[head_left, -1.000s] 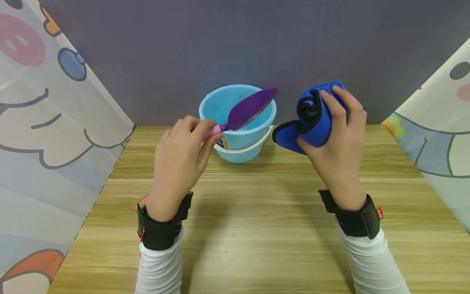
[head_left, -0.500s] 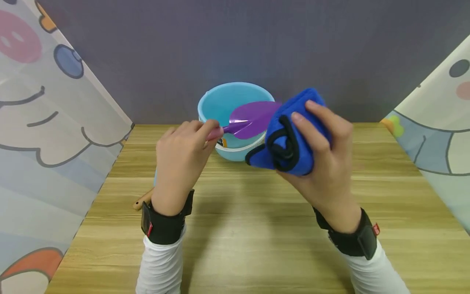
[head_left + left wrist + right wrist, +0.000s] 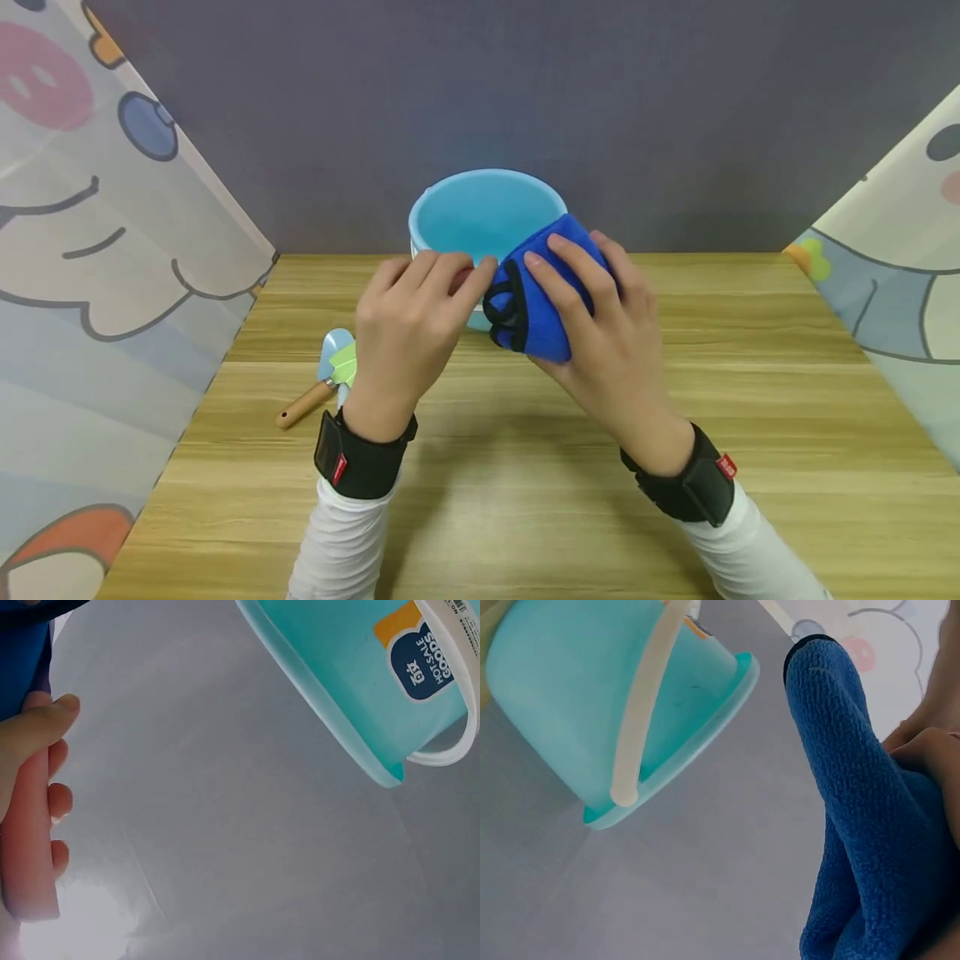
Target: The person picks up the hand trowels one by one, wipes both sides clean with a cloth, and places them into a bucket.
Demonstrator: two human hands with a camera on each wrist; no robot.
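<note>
My left hand grips the pink handle of a garden trowel with a purple blade. Only a sliver of the blade shows in the left wrist view, since a blue towel with black edging covers the rest. Bunched and folded, the towel is held by my right hand, whose fingers curl over it. Both hands are close together, in front of the light blue bucket. In the right wrist view, a fold of towel hangs beside the bucket's white handle.
On the wooden table, left of my left forearm, lie a light blue trowel and a green tool head, with a wooden handle next to them. A dark grey wall rises behind the bucket; cartoon-printed panels flank the table.
My right hand has brought the towel leftward onto the trowel's purple blade, which it now hides. My left hand has shifted slightly right, uncovering the small tools on the table.
</note>
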